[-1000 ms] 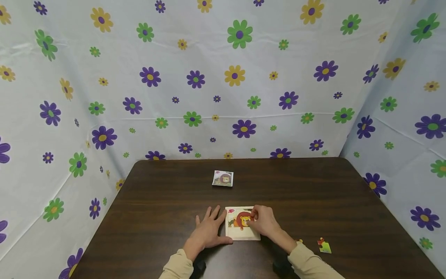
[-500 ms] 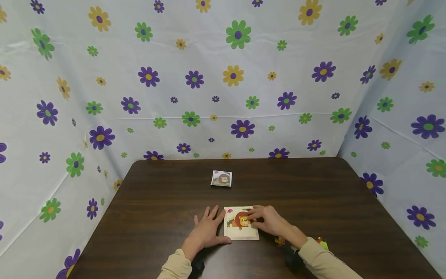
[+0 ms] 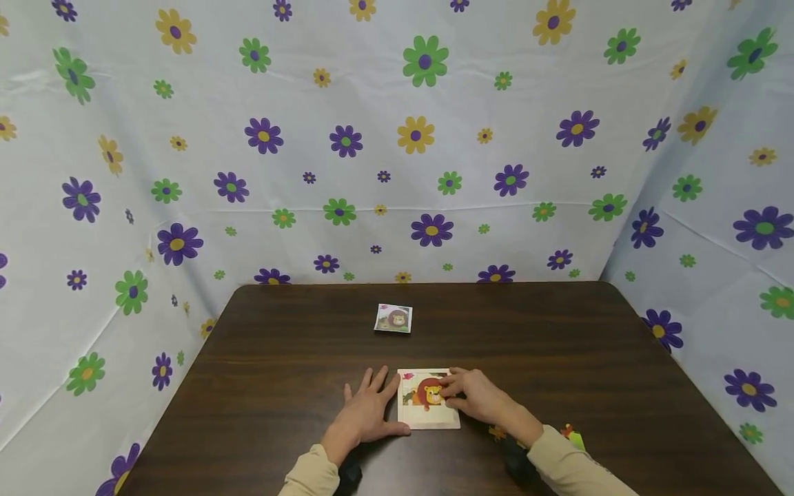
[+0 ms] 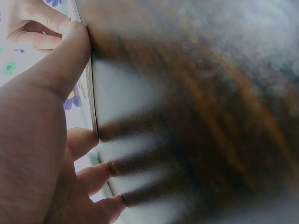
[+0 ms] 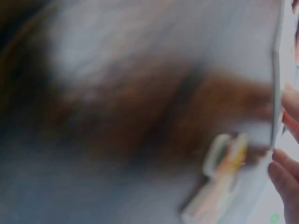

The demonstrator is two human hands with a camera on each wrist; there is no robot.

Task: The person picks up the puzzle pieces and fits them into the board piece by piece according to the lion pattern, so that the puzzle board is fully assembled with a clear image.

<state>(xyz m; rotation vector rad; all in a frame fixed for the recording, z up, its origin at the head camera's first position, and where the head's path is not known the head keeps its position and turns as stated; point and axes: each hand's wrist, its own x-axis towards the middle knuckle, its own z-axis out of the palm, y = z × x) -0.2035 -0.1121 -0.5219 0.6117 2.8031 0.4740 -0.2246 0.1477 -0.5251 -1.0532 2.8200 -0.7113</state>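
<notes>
Right forearm (image 3: 526,424) swung outward from a second ago; right hand (image 3: 479,396) bent over puzzle's (image 3: 428,418) right part, grip on any piece unclear. Left hand (image 3: 366,411) spread, holding nothing, touching left edge. Puzzle squarish, between hands; loose pieces (image 3: 577,441) nearer right

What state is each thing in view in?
Puzzle board: partly filled, lower part bare.
Left grip: fingers spread, thumb touching board.
Right grip: fingers at board's right side.
Orange piece: loose.
Green piece: loose, partly hidden.
Picture card: lying face up.
Floral curtain: hanging.
</notes>
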